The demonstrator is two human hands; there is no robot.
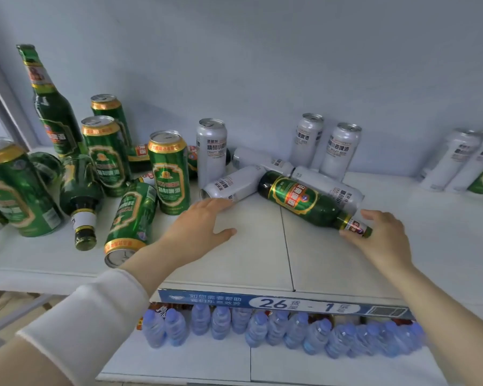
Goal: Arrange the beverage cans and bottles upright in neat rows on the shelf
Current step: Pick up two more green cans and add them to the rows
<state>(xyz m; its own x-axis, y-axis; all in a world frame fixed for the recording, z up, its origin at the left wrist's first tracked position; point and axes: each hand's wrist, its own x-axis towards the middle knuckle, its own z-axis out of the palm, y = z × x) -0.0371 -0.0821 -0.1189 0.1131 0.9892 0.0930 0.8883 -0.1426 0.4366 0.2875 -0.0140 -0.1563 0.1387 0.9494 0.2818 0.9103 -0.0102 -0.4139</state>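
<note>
On the white shelf (251,254) a green beer bottle (301,200) lies on its side, neck pointing right. My right hand (382,235) touches that neck with spread fingers, not closed around it. My left hand (204,221) is open, its fingertips at the end of a toppled white can (230,185). Two more white cans (329,188) lie behind the bottle; three white cans (211,149) stand upright. On the left, green cans (168,169) stand, one green can (130,224) lies flat, one green bottle (52,107) stands, another bottle (81,201) lies down.
More white cans (457,162) lean at the far right against the back wall. A blue price strip (262,302) runs along the shelf's front edge. Below it, several capped water bottles (262,327) stand in a row on the lower shelf. A large green can (11,190) is at the left edge.
</note>
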